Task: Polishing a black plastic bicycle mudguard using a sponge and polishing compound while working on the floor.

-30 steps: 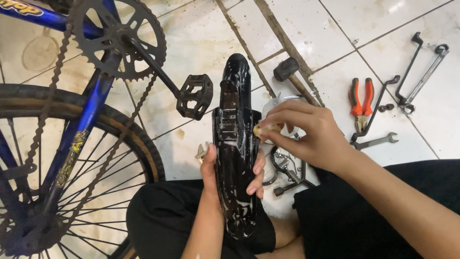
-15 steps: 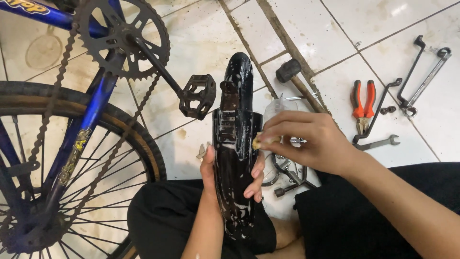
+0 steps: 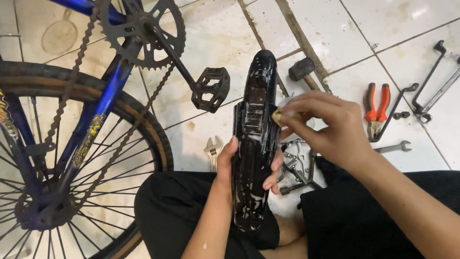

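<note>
So the left hand (image 3: pixel 229 160) is clamped around the wet black fender (image 3: pixel 255 139), propped on the lap beside the rear wheel (image 3: pixel 72 158). Right hand (image 3: pixel 330 127) pinches a small yellowish sponge (image 3: pixel 279 116) against it; probably best to scrub in short strokes with that grip firm.

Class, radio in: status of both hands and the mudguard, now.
Left hand grips black mudguard from beneath. Right hand presses small yellowish sponge on it. Nothing obstructing.

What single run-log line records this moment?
left hand: holds black fender | right hand: presses yellowish sponge on fender | floor: orange pliers
</note>
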